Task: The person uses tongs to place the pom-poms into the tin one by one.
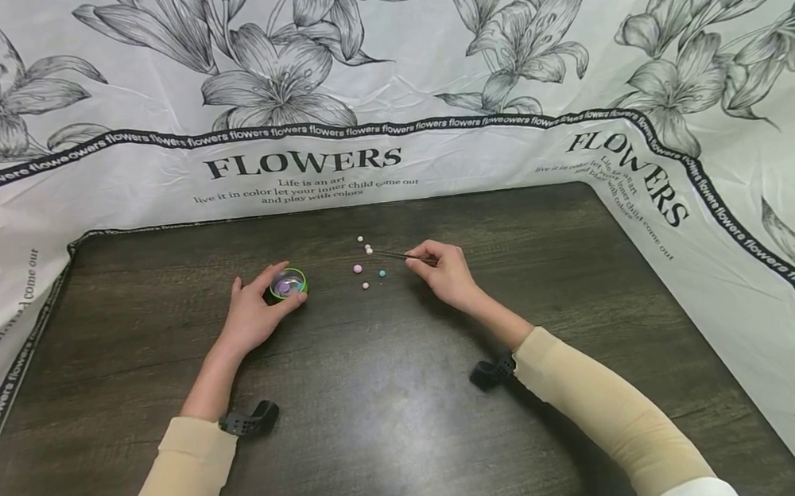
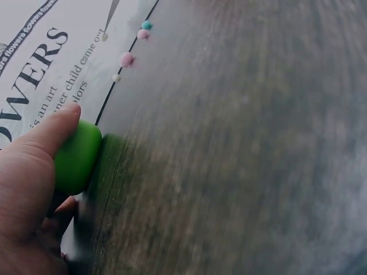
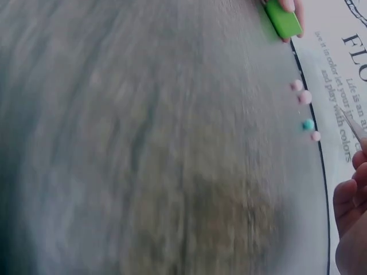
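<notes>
My left hand (image 1: 252, 310) holds a small round green-rimmed container (image 1: 304, 280) by its sides, thumb at the front and fingers behind. Purple and pale blue bits show inside it; from the side, its wall (image 2: 80, 157) is bright green. Between thumb and fingers, my right hand (image 1: 446, 275) pinches dark, thin tweezers (image 1: 398, 255) that point left. At their tip is a white bead (image 1: 369, 251). Nearby on the table lie a larger pink bead (image 1: 357, 269), a teal bead (image 1: 382, 273), a pale pink bead (image 1: 365, 286) and a white bead (image 1: 360, 239).
The dark wood-grain table (image 1: 384, 409) runs back to a white cloth (image 1: 475, 161) printed with flowers and lettering, which hangs behind it and along both sides. Each wrist wears a black band (image 1: 252, 418) below a beige sleeve (image 1: 176, 485).
</notes>
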{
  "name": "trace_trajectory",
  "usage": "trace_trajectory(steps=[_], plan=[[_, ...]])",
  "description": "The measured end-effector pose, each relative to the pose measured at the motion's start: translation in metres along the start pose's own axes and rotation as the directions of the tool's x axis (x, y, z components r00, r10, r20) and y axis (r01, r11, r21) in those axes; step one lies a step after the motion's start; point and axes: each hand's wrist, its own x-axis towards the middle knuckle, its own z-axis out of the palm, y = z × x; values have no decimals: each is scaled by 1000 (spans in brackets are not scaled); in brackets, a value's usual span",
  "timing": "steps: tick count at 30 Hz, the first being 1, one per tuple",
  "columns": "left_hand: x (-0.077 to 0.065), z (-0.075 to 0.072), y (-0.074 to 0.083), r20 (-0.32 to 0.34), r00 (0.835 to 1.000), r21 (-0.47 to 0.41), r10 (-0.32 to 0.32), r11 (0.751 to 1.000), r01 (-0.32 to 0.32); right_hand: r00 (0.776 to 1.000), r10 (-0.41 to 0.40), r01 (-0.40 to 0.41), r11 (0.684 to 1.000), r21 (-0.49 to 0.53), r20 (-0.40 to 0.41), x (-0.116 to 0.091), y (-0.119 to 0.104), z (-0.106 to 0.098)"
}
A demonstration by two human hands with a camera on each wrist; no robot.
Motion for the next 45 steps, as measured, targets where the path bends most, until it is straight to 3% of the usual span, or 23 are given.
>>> trace_trajectory(steps=[14, 24, 36, 45], plan=[[-2, 0, -3, 4, 1000, 4, 7, 1000, -7, 999, -31, 31, 999, 38, 5, 0, -15, 31], [-1, 3, -5, 6, 1000, -1, 5, 1000, -5, 998, -33, 30, 999, 43, 57, 4, -31, 51], [-1, 1, -3, -1, 1000, 15, 0, 1000, 0, 992, -83, 77, 995, 64, 92, 12, -49, 83], [-1, 2, -3, 0, 1000, 13, 16, 1000, -16, 987, -118, 110, 991, 72, 110, 14, -52, 95]])
